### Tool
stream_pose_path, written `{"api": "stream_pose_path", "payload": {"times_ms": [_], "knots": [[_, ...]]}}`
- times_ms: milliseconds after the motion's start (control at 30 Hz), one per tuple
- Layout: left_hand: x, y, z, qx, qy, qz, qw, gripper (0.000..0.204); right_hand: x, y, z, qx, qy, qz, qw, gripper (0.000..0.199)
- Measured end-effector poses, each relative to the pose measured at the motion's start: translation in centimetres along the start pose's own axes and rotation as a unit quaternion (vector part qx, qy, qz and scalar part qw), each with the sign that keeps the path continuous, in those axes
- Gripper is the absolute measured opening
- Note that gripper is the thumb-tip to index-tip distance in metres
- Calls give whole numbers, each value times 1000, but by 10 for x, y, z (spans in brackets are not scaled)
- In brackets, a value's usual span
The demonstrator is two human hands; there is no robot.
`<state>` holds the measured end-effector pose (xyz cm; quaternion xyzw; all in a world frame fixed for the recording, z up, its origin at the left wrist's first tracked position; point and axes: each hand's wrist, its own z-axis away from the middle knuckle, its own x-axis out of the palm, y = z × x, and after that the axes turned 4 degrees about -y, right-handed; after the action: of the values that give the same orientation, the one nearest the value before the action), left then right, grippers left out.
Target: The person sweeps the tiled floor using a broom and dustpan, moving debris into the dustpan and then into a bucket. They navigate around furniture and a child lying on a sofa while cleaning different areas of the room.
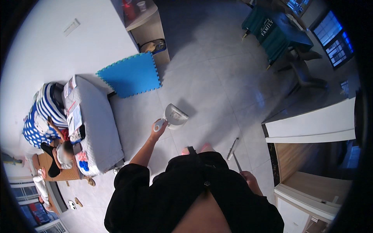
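Note:
My left hand [156, 131] is wrapped round the grey-and-white handle of a dustpan [170, 113], held out in front of me over the tiled floor. Some pale bits show in its pan. On the right, my right hand [248, 179] grips the thin handle of a tool with a narrow, flat head [232, 148], perhaps a squeegee or a slim broom. That head is close to the floor beside my feet, apart from the dustpan. My body hides part of the right forearm.
A blue foam mat [132, 75] leans against the wall end by a shelf unit [144, 19]. At left, a person [64, 153] sits near a white-covered bed or sofa [95, 128]. A green-covered table [268, 35] and dark chair [305, 73] stand far right; a white cabinet [307, 126] is nearer.

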<state>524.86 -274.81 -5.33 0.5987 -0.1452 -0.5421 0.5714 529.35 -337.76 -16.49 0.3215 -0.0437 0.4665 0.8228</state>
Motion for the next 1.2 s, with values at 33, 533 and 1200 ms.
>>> {"api": "stream_pose_path", "payload": {"times_ms": [33, 533, 1200], "knots": [[5, 6, -27, 10, 3, 2, 1000, 22, 5, -19, -1, 21, -34, -31, 999, 18], [52, 51, -341, -128, 43, 39, 990, 26, 351, -238, 13, -152, 212, 216, 941, 19], [147, -34, -498, -133, 125, 193, 964, 63, 523, -303, 24, -243, 206, 300, 899, 15]]}}
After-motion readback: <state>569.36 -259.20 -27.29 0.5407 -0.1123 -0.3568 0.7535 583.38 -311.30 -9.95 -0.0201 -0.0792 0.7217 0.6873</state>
